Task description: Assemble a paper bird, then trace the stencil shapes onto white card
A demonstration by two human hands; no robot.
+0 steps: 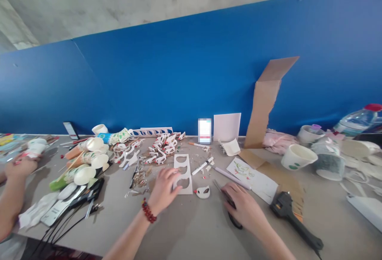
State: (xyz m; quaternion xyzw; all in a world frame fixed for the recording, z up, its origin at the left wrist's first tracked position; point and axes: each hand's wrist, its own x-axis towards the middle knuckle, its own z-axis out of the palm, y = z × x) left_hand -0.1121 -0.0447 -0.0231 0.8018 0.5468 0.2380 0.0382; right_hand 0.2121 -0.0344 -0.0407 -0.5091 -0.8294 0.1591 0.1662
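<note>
Scissors (pixel 221 191) clamped in the right hand (pixel 241 204), left hand (pixel 164 188) with fingers apart; cluttered grey tabletop (pixel 197 230), blue partition (pixel 179 73) behind.

A red-capped bottle (pixel 356 121) tilts near the blue partition (pixel 179 77).

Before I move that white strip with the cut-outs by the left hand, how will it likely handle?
The white strip is probably light, as it looks thin with large holes. It may bend where little material separates those holes. Lying flat, it seems unlikely to roll or tip.
</note>
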